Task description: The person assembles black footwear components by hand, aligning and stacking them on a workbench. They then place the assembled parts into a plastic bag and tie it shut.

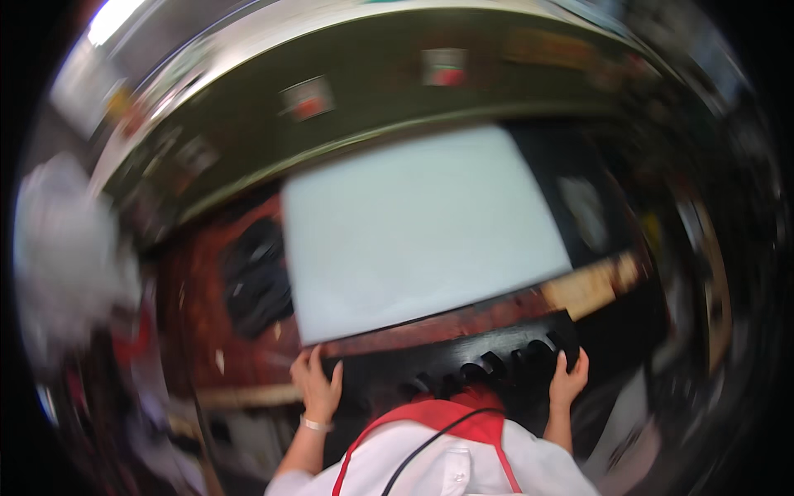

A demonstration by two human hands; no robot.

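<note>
A long black panel [447, 345] lies crosswise in front of my body, partly over the table's near edge. Several curved black pieces [488, 364] stand out along its near side; blur hides what they are. At its left end my left hand [317, 387] is closed on the edge, thumb toward the panel. My right hand [568, 380] grips the opposite end between thumb and fingers. Beyond the panel, a large white rectangular sheet or board [422, 231] lies flat on the table, slightly tilted to my view.
Dark bundled items [258, 285] lie on the worn red-brown table [194, 306], left of the white sheet. A clear or whitish object [583, 213] rests on a black surface at right. Behind runs a green upright panel [372, 91]. A large whitish bag [74, 248] is far left.
</note>
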